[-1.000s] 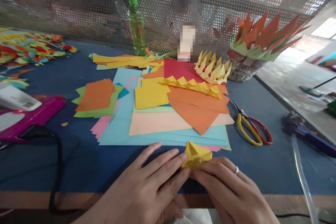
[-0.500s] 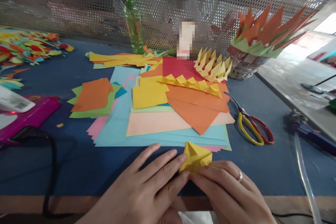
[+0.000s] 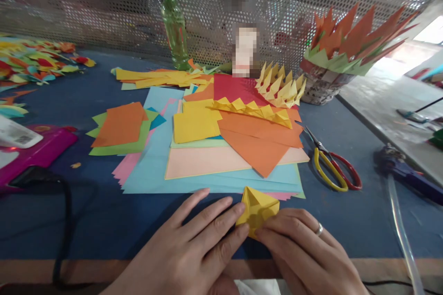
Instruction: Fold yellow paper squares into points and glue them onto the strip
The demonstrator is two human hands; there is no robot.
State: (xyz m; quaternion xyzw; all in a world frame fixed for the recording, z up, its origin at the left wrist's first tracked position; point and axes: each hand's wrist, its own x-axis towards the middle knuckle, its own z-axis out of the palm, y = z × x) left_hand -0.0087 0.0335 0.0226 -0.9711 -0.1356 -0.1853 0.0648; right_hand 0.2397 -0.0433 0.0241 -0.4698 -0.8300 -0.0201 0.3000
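Note:
A small folded yellow paper piece [image 3: 258,206] lies on the blue table [image 3: 104,221] near the front edge. My left hand [image 3: 194,249] lies flat with fingers stretched out, two fingertips pressing the piece's left edge. From the right, my right hand [image 3: 304,249], a ring on one finger, presses its fingertips down on the piece's lower right side. Just behind the piece lies a stack of coloured paper sheets [image 3: 221,156], with a chain of folded yellow pieces [image 3: 256,111] on top.
Scissors [image 3: 330,166] with yellow and red handles lie right of the stack. A glue gun [image 3: 408,175] sits far right, a basket [image 3: 325,87] of orange and green paper spikes behind. A green bottle [image 3: 175,27] stands by the mesh wall. A pink case [image 3: 34,152] and black cable [image 3: 58,249] are left.
Both hands have stayed on the yellow piece, with the right fingertips sliding slightly along its lower edge. The view has shifted a little.

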